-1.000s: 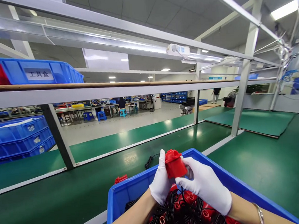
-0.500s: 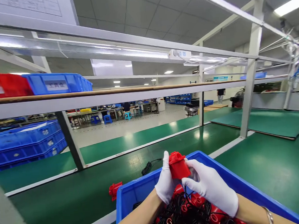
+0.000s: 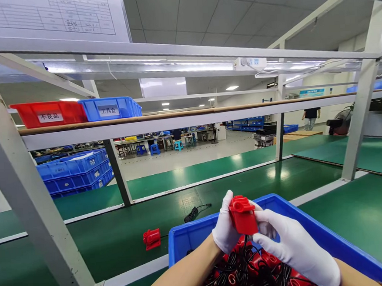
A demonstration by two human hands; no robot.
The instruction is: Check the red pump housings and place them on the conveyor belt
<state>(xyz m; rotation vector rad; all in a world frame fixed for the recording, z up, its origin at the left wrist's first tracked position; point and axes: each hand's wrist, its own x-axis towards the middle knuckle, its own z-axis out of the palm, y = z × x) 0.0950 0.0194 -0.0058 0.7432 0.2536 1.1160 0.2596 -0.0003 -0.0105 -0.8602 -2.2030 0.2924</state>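
Note:
In white gloves, both of my hands hold a red plastic housing with a black cable [image 3: 243, 216] above a blue bin [image 3: 177, 246]. My left hand [image 3: 225, 227] is closed round its left side, thumb up along the edge. At its right side and lower corner, the fingers of my right hand [image 3: 291, 242] are closed on it. The cable hangs from its underside. Below, the bin holds many similar red housings [image 3: 231, 279] tangled with black cables. Another red housing [image 3: 152, 239] lies on the green bench left of the bin, its cable running toward the bin.
A coiled black cable [image 3: 192, 214] lies on the green bench [image 3: 119, 244] behind the bin. White frame posts [image 3: 360, 100] rise from the bench and carry a shelf with a red box [image 3: 51, 113] and a blue box [image 3: 110, 108]. Stacked blue crates [image 3: 77, 172] stand left; a person [image 3: 311, 118] stands far off.
The view has swung to the left, so the scene sits farther right. My hands still hold the red housing, turned slightly. More of the lone housing's cable shows.

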